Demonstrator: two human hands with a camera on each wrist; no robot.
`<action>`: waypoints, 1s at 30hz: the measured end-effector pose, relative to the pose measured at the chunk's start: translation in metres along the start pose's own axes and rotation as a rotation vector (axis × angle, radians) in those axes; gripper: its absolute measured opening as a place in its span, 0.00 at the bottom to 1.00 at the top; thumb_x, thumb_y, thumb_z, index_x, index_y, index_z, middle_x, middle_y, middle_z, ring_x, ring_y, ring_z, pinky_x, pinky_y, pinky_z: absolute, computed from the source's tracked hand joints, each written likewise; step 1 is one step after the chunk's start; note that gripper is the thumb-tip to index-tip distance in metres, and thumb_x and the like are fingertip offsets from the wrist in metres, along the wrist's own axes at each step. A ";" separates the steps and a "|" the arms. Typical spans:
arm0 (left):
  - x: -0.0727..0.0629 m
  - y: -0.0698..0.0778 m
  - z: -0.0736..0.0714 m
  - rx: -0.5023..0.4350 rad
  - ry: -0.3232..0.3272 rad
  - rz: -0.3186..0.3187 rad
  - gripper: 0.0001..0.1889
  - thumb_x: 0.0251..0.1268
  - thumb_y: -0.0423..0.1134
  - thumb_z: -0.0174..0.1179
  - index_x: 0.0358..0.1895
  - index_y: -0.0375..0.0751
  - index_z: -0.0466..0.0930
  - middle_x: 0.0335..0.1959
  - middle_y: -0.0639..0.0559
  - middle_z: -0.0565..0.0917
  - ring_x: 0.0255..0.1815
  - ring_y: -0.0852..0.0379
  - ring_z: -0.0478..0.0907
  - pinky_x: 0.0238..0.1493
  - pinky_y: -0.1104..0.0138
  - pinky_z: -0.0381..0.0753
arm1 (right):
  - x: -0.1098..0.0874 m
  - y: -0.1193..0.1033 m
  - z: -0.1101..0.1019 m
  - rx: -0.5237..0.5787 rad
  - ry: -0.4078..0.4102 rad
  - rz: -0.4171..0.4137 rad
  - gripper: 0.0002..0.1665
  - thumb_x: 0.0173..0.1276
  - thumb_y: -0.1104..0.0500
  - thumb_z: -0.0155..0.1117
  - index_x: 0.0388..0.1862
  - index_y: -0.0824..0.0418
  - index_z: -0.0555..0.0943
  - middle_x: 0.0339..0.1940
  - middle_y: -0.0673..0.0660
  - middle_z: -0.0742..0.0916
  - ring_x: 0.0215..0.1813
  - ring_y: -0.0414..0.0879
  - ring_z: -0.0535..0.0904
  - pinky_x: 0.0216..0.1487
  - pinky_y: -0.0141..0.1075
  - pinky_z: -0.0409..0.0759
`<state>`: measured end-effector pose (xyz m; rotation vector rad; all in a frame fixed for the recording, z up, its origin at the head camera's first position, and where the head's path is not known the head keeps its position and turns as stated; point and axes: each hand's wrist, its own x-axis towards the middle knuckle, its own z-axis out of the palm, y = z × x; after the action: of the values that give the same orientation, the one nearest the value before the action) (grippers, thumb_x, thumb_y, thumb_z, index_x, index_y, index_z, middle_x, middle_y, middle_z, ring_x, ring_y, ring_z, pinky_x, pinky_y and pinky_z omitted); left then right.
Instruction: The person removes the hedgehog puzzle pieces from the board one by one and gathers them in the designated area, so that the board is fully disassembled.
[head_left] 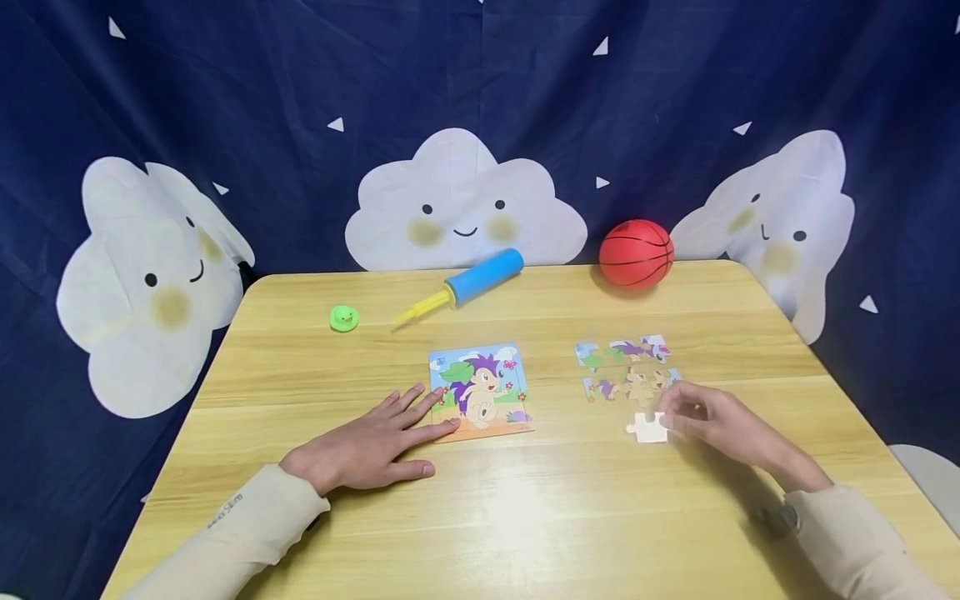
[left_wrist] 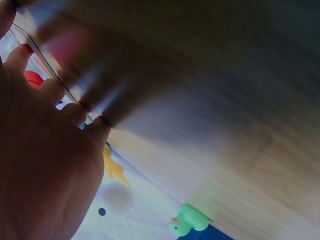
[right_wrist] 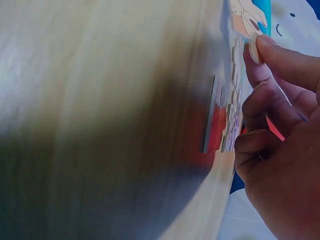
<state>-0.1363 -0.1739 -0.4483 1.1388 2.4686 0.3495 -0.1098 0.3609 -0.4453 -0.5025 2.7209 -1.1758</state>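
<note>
My left hand (head_left: 375,446) lies flat with fingers spread, the fingertips on the left edge of a hedgehog picture board (head_left: 491,392). In the right wrist view, my right hand (right_wrist: 285,120) pinches a jigsaw piece (right_wrist: 245,20) between thumb and index finger, the other fingers curled. From the head view that piece looks white with glare, and my right hand (head_left: 716,421) holds it at its right side. Just beyond it lie two rows of joined jigsaw pieces, an upper row (head_left: 622,352) and a lower row (head_left: 626,386). My right fingers hide the lower row's right end.
A green toy duck (head_left: 344,318) sits at the table's back left. A blue and yellow hand pump (head_left: 480,279) lies at the back middle, and a small red basketball (head_left: 637,255) at the back right. Behind the wooden table (head_left: 420,533) hangs a dark blue cloud-print curtain (head_left: 480,75).
</note>
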 end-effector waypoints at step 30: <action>-0.001 0.001 -0.001 0.012 0.003 -0.003 0.35 0.87 0.64 0.49 0.89 0.68 0.54 0.94 0.50 0.42 0.93 0.36 0.38 0.91 0.37 0.46 | 0.012 0.009 0.000 -0.250 0.006 -0.109 0.11 0.69 0.65 0.79 0.41 0.51 0.86 0.35 0.39 0.82 0.38 0.29 0.72 0.35 0.30 0.76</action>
<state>-0.1358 -0.1739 -0.4468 1.1405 2.4779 0.3364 -0.1234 0.3625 -0.4513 -0.6857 2.8948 -0.8613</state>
